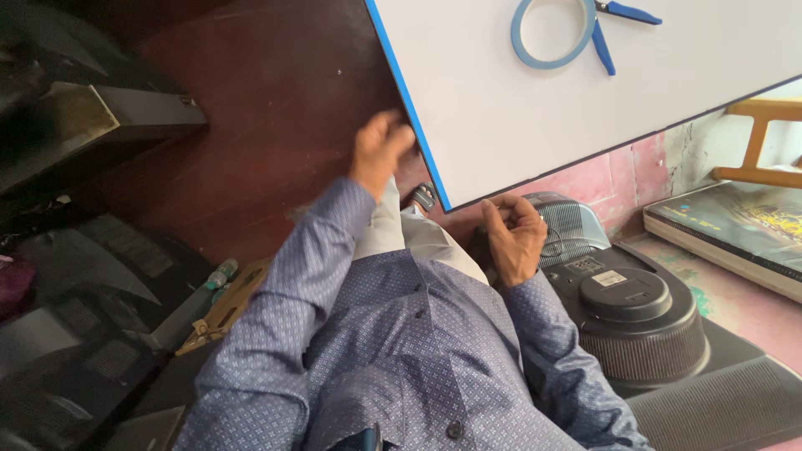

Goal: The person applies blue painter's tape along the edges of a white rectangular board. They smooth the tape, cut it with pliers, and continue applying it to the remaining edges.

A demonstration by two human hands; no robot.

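Head cam is tilted hard, so the white desk (pixel 518 108) with the blue edge strip fills the top middle and right of the frame. Left hand (pixel 380 150) sits mid-frame w/ fingers curled loosely against the blue edge, touching it, not gripping anything else afaict. Right hand (pixel 511 234) is just under the desk's lower edge, center frame, fingers curled in narrow; can't tell if there's something small pinched in it.

On the desk, top of the frame: a roll of blue tape (pixel 553 33) lying flat, and blue-handled pliers (pixel 614 25) right beside it, one handle touching or overlapping the roll's rim. Both well apart from the hands.

Label stuff: lower right there's a black round machine (pixel 639 321) w/ a ribbed side, and a small white rectangular label (pixel 609 278) on its top, plus a darker panel (pixel 585 265) just up-left of that. Far right, a flat dark box (pixel 735 230) w/ a yellow-green printed picture on its face, lying on the pinkish floor. Lower left, a small clear bottle with green cap (pixel 221 273) next to a piece of brown cardboard (pixel 225 309).
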